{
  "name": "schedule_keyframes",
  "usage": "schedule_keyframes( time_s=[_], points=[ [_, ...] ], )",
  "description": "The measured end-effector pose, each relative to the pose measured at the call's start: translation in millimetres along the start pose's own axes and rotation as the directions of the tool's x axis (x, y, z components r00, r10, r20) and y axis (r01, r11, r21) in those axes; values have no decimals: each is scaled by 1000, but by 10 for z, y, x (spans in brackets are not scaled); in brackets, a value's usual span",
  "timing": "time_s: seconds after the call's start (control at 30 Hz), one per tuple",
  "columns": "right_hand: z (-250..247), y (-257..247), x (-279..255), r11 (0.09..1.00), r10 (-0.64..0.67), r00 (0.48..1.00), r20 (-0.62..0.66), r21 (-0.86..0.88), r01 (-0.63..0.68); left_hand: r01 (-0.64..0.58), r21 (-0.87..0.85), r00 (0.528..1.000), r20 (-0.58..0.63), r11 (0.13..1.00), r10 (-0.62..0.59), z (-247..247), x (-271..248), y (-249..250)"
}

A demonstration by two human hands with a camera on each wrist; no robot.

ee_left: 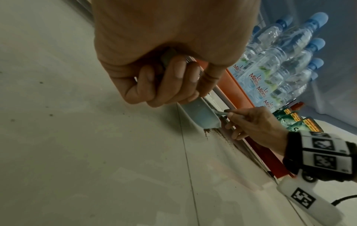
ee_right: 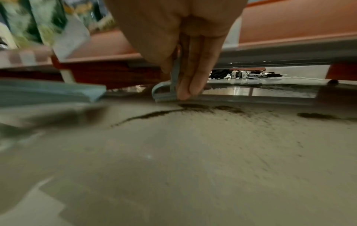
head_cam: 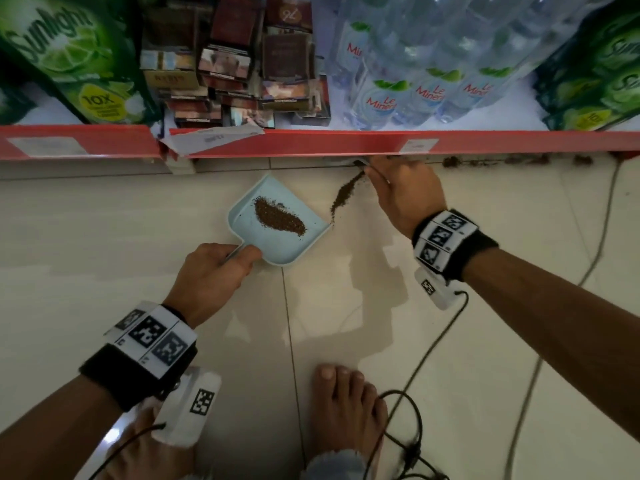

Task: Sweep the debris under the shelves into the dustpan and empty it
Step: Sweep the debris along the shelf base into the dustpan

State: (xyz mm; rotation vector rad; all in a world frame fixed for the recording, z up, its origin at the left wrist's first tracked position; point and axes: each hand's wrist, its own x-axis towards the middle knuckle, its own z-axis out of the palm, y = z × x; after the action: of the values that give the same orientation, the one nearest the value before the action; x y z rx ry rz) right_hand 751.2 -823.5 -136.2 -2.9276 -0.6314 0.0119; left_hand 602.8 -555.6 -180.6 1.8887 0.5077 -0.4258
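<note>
**Inspector:** Nearest the head camera, the left hand [head_cam: 211,271] has its fingers curled round the handle of the dustpan [head_cam: 277,220], with the thumb lying on top. Where does the pan sit?

**Assistant:** On the floor [head_cam: 138,220], just in front of the red shelf edge [head_cam: 311,142], mouth turned toward the right hand [head_cam: 403,199]. A brown pile [head_cam: 280,216] already lies in the tray.

**Inspector:** And the right hand?

**Assistant:** Its fingers [ee_right: 191,85] pinch a small pale-blue brush [ee_right: 166,91] at the gap under the shelf. A tapering streak of debris [head_cam: 344,195] runs from the brush toward the pan's lip, not yet inside.

**Inspector:** Progress, in your judgement?

**Assistant:** Partway. One load is collected and a second is being drawn in. Dark clumps [head_cam: 502,160] line the shelf base further right, unswept. Emptying is not yet done.

**Inspector:** Materials?

**Assistant:** Dustpan: smooth, rigid pale-blue plastic, shallow, with raised walls on three sides. Debris: fine, dry, dark-brown granules, loose enough to scatter. Floor: glossy cream tiles with thin grout lines, so the grains should slide easily. Brush: slim, flat-handled plastic; its bristles cannot be made out.

**Inspector:** Surroundings?

**Assistant:** Clear water bottles [head_cam: 415,88], green detergent pouches [head_cam: 69,57] and small cartons [head_cam: 235,64] sit on the shelf; a bare foot [head_cam: 346,410] and black cables [head_cam: 412,441] are on the floor.
</note>
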Motion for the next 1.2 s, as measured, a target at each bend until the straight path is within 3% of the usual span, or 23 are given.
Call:
schedule_keyframes(
  time_s=[0.1,0.2,0.33,0.43,0.6,0.77,0.9,1.03,1.1,1.2],
  points=[
    [4,154,-33,997,71,996,53,-40,-69,-8,-33,999,-34,999,7,-4,39,75],
    [-109,274,-236,998,-61,987,151,-1,62,6,1,1000,-14,1000,-6,43,42,61],
    [-282,324,-460,981,-168,985,44,110,162,17,12,1000,-15,1000,-16,86,63,56],
    [-283,472,-370,995,-98,995,-18,7,98,26,21,1000,3,999,-26,167,70,84],
    [-198,644,-146,977,151,986,68,-163,-139,-18,36,1000,18,999,18,262,84,149],
    [-225,434,-320,1000,23,971,239,-2,-23,-30,55,999,36,998,28,318,60,163],
    [-338,369,-472,998,-41,991,129,-33,45,-28,84,999,38,996,25,348,34,153],
    [-423,611,-345,977,141,990,-6,-163,-140,-11,85,999,37,996,8,373,33,172],
    [-390,686,-307,957,232,972,44,-187,-220,-24,90,999,41,996,20,386,34,191],
    [-312,581,-426,982,182,965,188,-87,-169,-40,103,999,39,994,36,401,33,218]
  ],
)
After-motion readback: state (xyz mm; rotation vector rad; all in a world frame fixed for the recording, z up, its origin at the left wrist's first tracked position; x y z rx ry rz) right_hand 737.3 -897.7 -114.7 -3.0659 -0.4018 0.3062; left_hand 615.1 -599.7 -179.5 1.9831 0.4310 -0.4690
